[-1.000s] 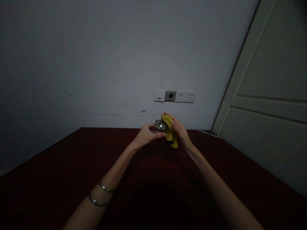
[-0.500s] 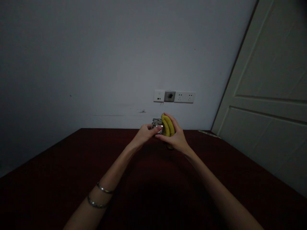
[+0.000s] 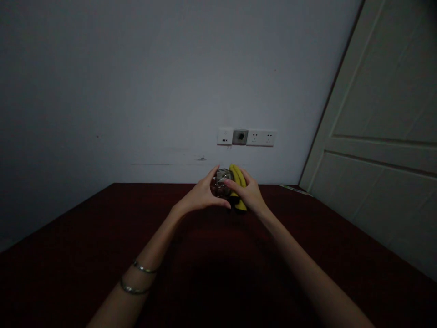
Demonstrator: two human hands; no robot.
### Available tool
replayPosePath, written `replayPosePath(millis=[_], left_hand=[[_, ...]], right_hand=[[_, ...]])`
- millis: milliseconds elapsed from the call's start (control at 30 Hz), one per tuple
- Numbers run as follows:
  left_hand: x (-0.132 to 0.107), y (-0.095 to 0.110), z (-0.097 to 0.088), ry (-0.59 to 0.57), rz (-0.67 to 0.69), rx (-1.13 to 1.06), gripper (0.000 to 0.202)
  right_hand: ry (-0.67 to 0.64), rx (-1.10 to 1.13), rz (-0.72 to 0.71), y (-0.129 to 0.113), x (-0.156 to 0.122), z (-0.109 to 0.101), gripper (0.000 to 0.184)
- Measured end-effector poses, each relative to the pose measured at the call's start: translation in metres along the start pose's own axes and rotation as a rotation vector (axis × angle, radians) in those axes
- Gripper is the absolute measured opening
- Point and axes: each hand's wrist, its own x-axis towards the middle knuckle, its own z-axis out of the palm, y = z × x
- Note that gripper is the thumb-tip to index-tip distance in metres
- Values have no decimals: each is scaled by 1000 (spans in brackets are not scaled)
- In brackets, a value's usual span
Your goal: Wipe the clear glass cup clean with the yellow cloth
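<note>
Two yellow bananas with dark ends [image 3: 238, 175] are held together in my right hand [image 3: 251, 193], above the dark red surface. The right thumb reaches across them and presses on a shiny, crinkled packet [image 3: 223, 175], clear or silvery, against the bananas' left side. What is inside the packet I cannot make out. Curved around the packet's left side, my left hand [image 3: 202, 192] has its thumb and fingers spread apart. Its thumb extends below the packet, near the bananas' dark lower ends. Two silver bangles [image 3: 134, 290] circle the left forearm.
The dark red tabletop [image 3: 102, 228] runs back to a pale wall [image 3: 153, 91]. On the wall is a row of sockets and switches [image 3: 254, 137]. A pale panelled door [image 3: 382, 136] stands at the right, and a thin flat strip [image 3: 296, 190] lies near the back right edge.
My left thumb has come off the packet's front and the left hand has spread around it. My right thumb now lies over the packet. The bananas have turned, showing their dark lower ends.
</note>
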Motion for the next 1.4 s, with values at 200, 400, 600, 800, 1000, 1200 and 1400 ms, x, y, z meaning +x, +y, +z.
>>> replayPosePath(millis=[200,400,600,800,1000,1200,1400], left_hand=[[1,-6,0,50,-7,74,100],[-1,-11,0,54,48,225,100],[-1,-6,5,29,165,215,88],[0,-7,10,68,205,244,93],[0,-12,11,46,263,330,97],[-1,-4,7,67,202,286,81],[-1,-3,8,97,175,282,78]], right_hand=[[-40,-72,-25,-3,-1,1,61],[-77,-112,-69,-2,-1,0,59],[-125,-185,-321,-12,-7,-3,32],[-77,-168,-385,-8,-3,-2,23],[31,-54,-164,1,5,-2,29],[-146,-377,-603,-13,-10,-3,23],[-109,-333,-562,-9,-7,-2,22]])
